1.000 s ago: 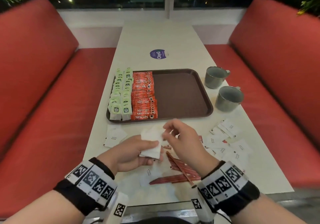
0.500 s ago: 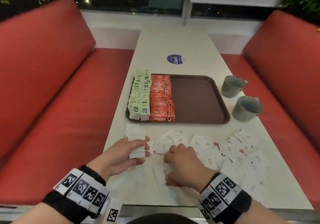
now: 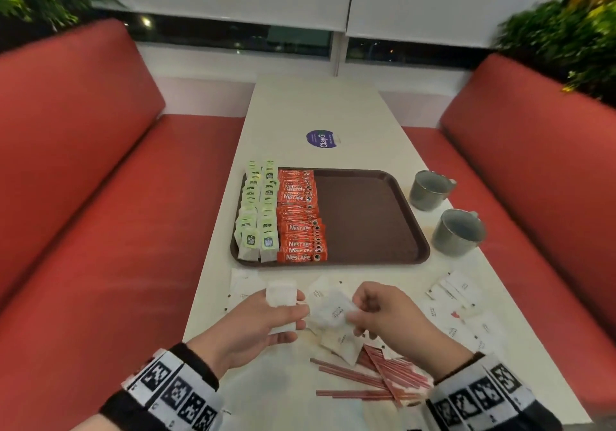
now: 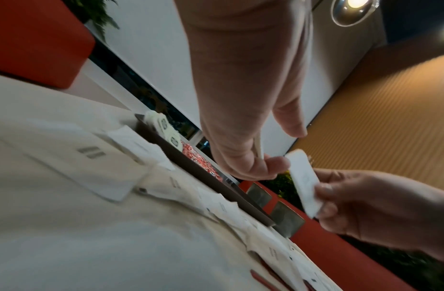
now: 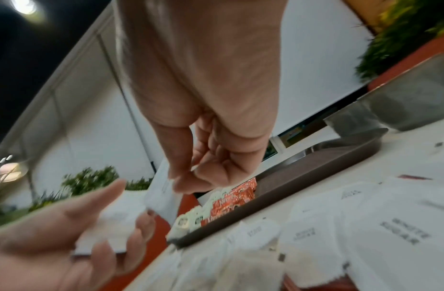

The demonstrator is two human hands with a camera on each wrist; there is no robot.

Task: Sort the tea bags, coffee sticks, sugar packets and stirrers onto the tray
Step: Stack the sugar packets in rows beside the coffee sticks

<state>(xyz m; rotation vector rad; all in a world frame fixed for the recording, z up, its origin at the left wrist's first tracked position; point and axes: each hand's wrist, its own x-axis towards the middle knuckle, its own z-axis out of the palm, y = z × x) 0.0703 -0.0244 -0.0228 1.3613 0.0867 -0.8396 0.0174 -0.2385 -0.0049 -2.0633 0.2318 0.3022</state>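
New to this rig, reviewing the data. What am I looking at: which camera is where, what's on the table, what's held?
No robot: a person with cameras on the head and each wrist. The wide picture is the head view; the two tilted close-ups look along each wrist at the fingers. On the table a brown tray holds rows of tea bags and coffee sticks. White sugar packets and red stirrers lie loose in front of it, two mugs to its right. The left hand holds a stack of packets; the right hand pinches one more packet beside it.
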